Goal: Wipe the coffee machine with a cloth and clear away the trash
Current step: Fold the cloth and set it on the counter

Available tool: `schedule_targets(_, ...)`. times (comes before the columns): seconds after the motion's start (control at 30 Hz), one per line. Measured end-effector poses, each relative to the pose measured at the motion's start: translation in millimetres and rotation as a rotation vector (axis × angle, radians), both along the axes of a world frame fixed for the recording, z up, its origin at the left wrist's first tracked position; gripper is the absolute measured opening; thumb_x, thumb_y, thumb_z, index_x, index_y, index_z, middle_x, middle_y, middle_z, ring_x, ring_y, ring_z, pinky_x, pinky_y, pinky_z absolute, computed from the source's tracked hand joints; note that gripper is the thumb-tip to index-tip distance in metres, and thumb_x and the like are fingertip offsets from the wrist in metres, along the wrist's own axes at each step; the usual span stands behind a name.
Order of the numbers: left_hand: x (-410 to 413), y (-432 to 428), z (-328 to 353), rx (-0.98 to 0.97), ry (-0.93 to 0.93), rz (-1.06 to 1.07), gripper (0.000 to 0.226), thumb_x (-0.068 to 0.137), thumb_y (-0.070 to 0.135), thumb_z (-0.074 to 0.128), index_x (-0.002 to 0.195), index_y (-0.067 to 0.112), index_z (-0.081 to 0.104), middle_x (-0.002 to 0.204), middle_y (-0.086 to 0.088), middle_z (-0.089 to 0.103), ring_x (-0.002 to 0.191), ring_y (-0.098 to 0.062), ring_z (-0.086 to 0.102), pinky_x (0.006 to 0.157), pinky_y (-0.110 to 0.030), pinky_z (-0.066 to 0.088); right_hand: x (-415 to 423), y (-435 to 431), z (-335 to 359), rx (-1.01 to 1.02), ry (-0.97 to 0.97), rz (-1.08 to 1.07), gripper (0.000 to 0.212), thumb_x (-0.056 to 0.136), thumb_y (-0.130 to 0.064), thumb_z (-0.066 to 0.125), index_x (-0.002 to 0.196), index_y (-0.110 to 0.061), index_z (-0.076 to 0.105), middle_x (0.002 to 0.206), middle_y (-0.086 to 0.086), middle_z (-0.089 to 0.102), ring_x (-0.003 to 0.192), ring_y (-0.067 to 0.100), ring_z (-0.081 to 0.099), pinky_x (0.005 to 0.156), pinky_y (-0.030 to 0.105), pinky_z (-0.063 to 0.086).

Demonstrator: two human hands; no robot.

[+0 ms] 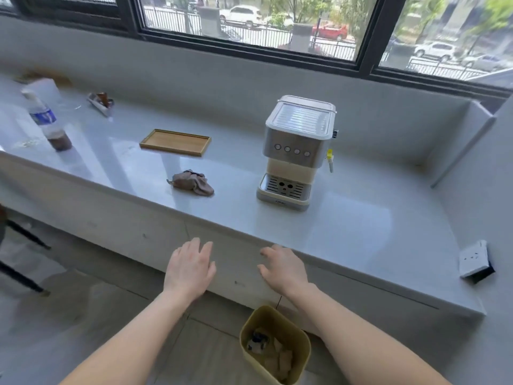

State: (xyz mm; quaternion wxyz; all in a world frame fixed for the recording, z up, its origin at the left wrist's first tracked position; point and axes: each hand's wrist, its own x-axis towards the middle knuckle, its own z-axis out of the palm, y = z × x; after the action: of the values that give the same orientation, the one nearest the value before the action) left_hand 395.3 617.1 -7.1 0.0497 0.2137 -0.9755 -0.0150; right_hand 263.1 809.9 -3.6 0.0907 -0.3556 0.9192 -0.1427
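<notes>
A silver and cream coffee machine stands on the pale counter, right of centre. A crumpled brownish cloth lies on the counter to its left. On the floor below the counter edge stands a yellow-green bin holding crumpled paper and a dark scrap. My left hand and my right hand hover palm down in front of the counter's front face, fingers apart, holding nothing.
A wooden tray lies behind the cloth. At far left stand a plastic bottle with dark liquid and a small dish of items. A white socket block sits at the right edge. Dark chair legs show at left.
</notes>
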Motion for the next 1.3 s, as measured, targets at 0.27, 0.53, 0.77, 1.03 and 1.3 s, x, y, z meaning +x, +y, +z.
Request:
schedule_targets(0.27,11.3,-79.7,45.3,-0.006,0.066,0.018,0.046,0.089,0.035,0.060,0.130,0.016,0.054,0.109,-0.007,0.059,0.091,-0.024,0.058,0.075,-0.036,0.049,11.9,-85.3,39.9,-0.043,0.024,-0.040,0.038,0.092,-0.039,0.052,0.127,-0.025,0.057,0.121,0.002,0.060,0.111,0.026,0.056,0.087,0.041,0.051)
schedule_targets(0.53,10.9,-155.8,68.1,0.025,0.076,0.022,0.048,0.094,0.039,0.047,0.139,0.021,0.042,0.124,-0.003,0.053,0.104,-0.020,0.053,0.085,-0.032,0.046,13.5,-170.7,58.8,-0.054,0.004,-0.055,0.039,0.093,-0.038,0.053,0.131,-0.026,0.055,0.124,-0.001,0.058,0.117,0.023,0.053,0.089,0.037,0.047)
schedule_targets(0.77,-11.4,-200.9,67.4,0.049,0.064,0.022,0.046,0.095,0.036,0.047,0.138,0.020,0.043,0.119,-0.004,0.054,0.099,-0.021,0.054,0.081,-0.033,0.046,-17.6,-226.1,68.1,-0.052,0.012,-0.047,0.039,0.092,-0.036,0.054,0.130,-0.026,0.055,0.120,0.000,0.059,0.115,0.024,0.053,0.087,0.036,0.045)
schedule_targets(1.03,-83.4,-248.8,51.3,0.128,0.024,0.009,0.049,0.096,0.037,0.046,0.142,0.023,0.038,0.125,-0.003,0.053,0.105,-0.022,0.056,0.088,-0.037,0.048,-90.3,-276.0,41.1,0.016,-0.085,-0.009,0.049,0.086,-0.035,0.064,0.133,-0.033,0.049,0.118,0.001,0.056,0.111,0.026,0.055,0.086,0.039,0.049)
schedule_targets(1.3,-164.7,-294.8,20.3,0.320,-0.072,0.005,0.052,0.091,0.041,0.054,0.139,0.031,0.037,0.128,0.001,0.048,0.112,-0.022,0.052,0.086,-0.037,0.050,-167.3,-324.4,6.5,0.115,-0.247,0.132,0.096,0.071,-0.023,0.076,0.144,-0.051,0.021,0.138,-0.003,0.041,0.110,0.026,0.056,0.078,0.037,0.055)
